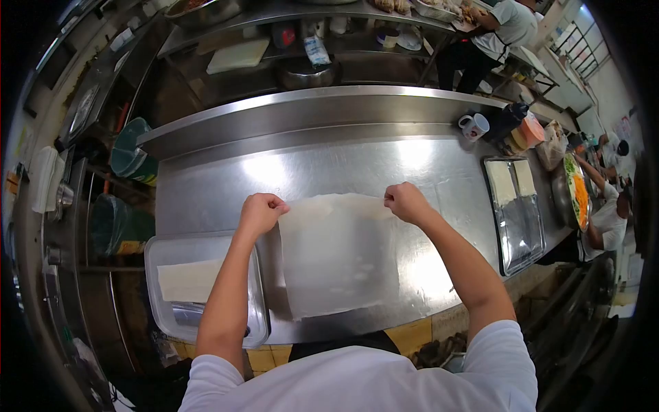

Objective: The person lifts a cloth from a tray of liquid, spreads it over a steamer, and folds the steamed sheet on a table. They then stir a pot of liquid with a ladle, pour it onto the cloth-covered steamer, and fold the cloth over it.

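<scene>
A thin, translucent pale dough sheet (340,254), roughly square, is spread over the steel table in front of me. My left hand (261,214) pinches its far left corner between thumb and fingertips. At the far right corner, my right hand (408,203) grips the edge in the same way. The sheet's near edge hangs down close to the table's front. Left of it, a clear plastic tray (155,302) holds a stack of pale sheets (187,280), partly hidden behind my left forearm.
On the right lies a black tray (506,266) with pale rectangular pieces (502,182). Behind it stand a white mug (473,127) and a dark bottle (506,122). A bowl of shredded vegetables (578,192) is farther right. A raised steel ledge (309,110) bounds the table's back. Other people work beyond.
</scene>
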